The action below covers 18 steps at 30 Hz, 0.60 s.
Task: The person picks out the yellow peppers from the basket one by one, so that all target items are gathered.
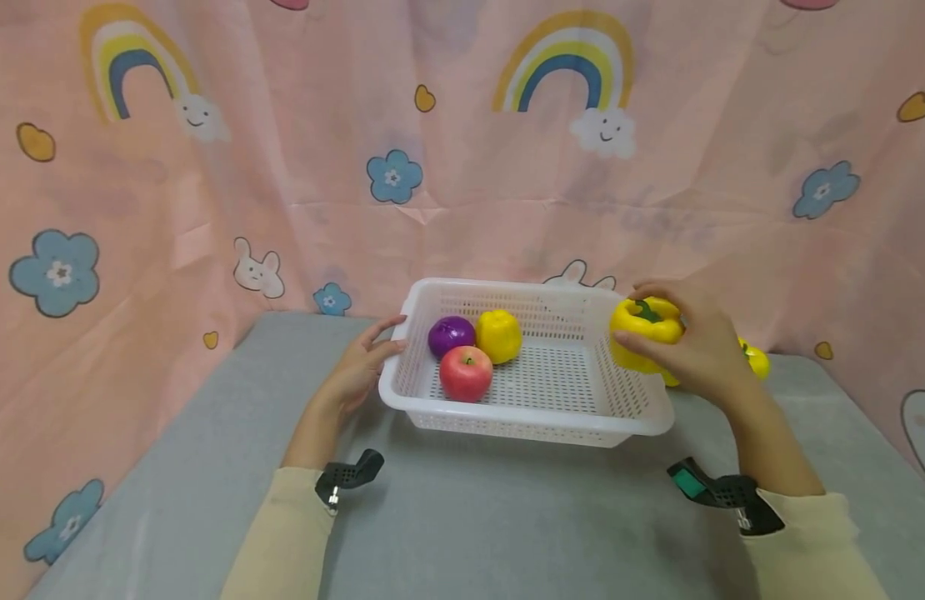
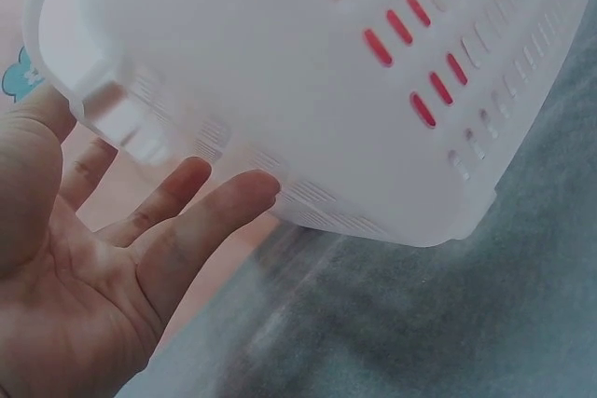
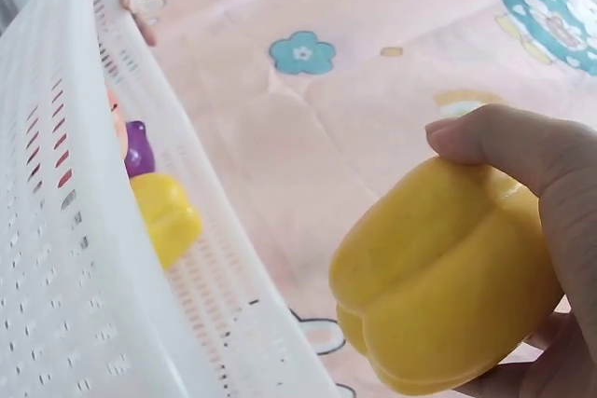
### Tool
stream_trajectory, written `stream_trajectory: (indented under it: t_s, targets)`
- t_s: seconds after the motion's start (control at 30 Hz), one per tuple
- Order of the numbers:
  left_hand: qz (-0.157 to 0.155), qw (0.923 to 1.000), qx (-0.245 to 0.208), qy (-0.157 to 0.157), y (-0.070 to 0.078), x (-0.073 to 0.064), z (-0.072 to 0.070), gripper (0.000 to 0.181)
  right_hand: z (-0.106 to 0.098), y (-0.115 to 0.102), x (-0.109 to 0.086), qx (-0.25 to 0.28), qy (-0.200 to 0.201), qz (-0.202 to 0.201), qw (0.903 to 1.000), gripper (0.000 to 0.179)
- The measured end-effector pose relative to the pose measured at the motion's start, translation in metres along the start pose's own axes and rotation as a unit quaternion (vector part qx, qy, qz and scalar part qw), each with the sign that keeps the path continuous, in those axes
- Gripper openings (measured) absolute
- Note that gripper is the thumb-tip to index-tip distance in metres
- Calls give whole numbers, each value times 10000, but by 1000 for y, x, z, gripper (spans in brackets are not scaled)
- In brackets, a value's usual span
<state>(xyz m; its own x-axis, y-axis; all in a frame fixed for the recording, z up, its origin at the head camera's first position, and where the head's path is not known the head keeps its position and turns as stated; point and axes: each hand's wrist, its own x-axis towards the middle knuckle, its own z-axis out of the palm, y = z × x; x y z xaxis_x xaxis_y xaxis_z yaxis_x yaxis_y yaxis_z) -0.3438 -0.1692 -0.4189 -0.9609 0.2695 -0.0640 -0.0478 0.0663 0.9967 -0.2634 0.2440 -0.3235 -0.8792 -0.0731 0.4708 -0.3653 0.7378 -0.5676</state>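
My right hand (image 1: 706,342) grips a yellow bell pepper (image 1: 642,333) above the right end of a white plastic basket (image 1: 522,421). The pepper (image 3: 448,277) fills the thumb-and-finger grasp in the right wrist view. At the basket's left end, my left hand (image 1: 361,367) touches the rim. In the left wrist view its loosely extended fingers (image 2: 210,230) lie against the outer wall, the thumb near the rim. Inside the basket, toward its left, sit a purple onion-like vegetable (image 1: 452,337), a yellow bell pepper (image 1: 498,337) and a red apple (image 1: 466,374).
Beyond my right hand, another yellow pepper-like item (image 1: 755,360) is partly hidden by the wrist. A bit of yellow (image 1: 670,380) shows below the held pepper. The grey table (image 1: 507,517) meets a pink patterned curtain (image 1: 462,233) at the back.
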Motion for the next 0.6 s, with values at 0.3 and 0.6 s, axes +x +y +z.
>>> stream_trajectory:
  t_s: [0.3, 0.6]
  targets:
    - [20, 10000, -25, -11, 3, 1, 1, 55, -8, 17, -23, -126, 512, -100, 9986, 50]
    - [-12, 10000, 18, -85, 0, -1, -3, 55, -13, 39, -27, 160, 780, 189, 9966, 50]
